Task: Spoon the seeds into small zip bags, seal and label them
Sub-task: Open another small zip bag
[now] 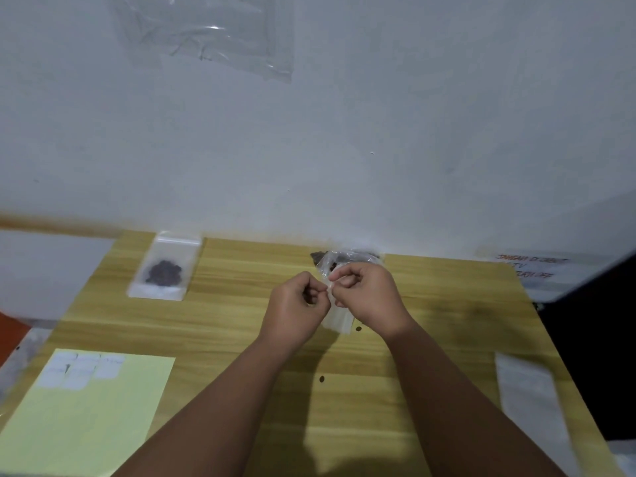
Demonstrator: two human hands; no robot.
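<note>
My left hand (pixel 297 304) and my right hand (pixel 370 292) meet over the middle of the wooden table (pixel 241 321). Both pinch the top edge of a small clear zip bag (pixel 339 321) that hangs between them. Behind my right hand lies a crumpled clear bag of dark seeds (pixel 344 258) against the wall. At the far left a filled small zip bag (pixel 165 266) with dark seeds lies flat. A yellow sheet with white labels (pixel 86 370) rests at the near left. No spoon is in view.
Two loose dark seeds (pixel 321 379) lie on the table near my forearms. A clear plastic sheet (pixel 530 397) lies at the right edge. A plastic bag (pixel 210 32) hangs on the wall above. A dark object (pixel 599 321) stands to the right of the table.
</note>
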